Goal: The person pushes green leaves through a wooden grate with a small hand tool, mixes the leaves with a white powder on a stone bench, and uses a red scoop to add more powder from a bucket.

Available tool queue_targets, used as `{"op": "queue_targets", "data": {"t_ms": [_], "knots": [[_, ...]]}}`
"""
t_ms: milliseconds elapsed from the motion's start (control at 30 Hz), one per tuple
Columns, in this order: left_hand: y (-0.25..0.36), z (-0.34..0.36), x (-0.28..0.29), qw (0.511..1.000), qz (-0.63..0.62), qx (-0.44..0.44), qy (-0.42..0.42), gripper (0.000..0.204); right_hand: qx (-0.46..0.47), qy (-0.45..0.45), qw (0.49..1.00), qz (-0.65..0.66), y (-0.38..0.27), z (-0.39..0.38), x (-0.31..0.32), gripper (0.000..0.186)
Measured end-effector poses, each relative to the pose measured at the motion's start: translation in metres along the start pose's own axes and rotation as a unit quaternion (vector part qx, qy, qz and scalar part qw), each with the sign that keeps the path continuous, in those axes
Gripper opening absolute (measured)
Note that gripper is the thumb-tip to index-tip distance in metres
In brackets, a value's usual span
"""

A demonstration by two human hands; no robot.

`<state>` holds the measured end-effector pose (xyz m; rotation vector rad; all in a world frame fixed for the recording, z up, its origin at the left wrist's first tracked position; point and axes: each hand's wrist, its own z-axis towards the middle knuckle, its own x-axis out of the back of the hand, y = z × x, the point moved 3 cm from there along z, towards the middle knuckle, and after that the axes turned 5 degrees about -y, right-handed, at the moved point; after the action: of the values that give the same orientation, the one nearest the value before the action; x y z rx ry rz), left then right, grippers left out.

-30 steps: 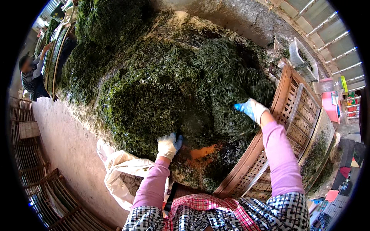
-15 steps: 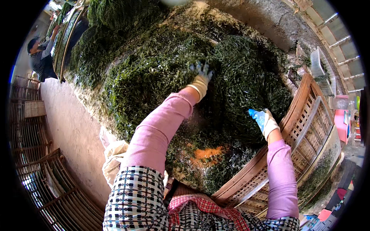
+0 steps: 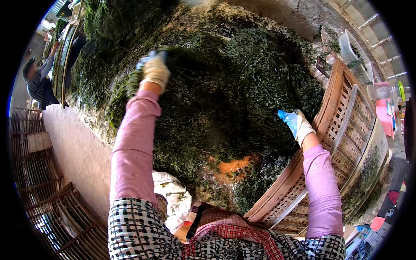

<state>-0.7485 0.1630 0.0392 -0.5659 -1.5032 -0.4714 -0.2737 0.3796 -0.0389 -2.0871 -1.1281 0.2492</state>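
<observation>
a pale floor [image 3: 80,147] runs down the left of the room past slatted racks [image 3: 65,212]. the dark green stringy heap [image 3: 260,78] lies spread across the middle, in front of you. your left hand [image 3: 152,69] is at its upper left part; the gloved fingers are blurred against the strands, so you cannot tell whether they grip any. your right hand [image 3: 297,125] is at the right side, near the wooden lattice frame [image 3: 342,117], its blue fingers narrow and close together; whether strands are pinched there, you cannot tell. an orange patch [image 3: 234,166] shows nearer you. your left forearm hides part of the heap's left side and some of the white sack [image 3: 172,190]. any writing on the pink container [image 3: 384,115] is too small to read. half a second ago your left hand was near the heap's middle; your right has barely moved.
</observation>
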Motion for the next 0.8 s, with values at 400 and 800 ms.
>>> {"op": "queue_targets", "data": {"t_ms": [400, 800], "knots": [[0.018, -0.062, 0.051, 0.991, 0.068, -0.028, -0.115, 0.062, 0.066, 0.030, 0.980, 0.185, 0.054, 0.042, 0.048, 0.054], [0.096, -0.122, -0.055, 0.930, 0.108, -0.297, -0.189, 0.060, -0.022, 0.055, 0.877, 0.477, 0.010, 0.004, -0.008, 0.060]]}}
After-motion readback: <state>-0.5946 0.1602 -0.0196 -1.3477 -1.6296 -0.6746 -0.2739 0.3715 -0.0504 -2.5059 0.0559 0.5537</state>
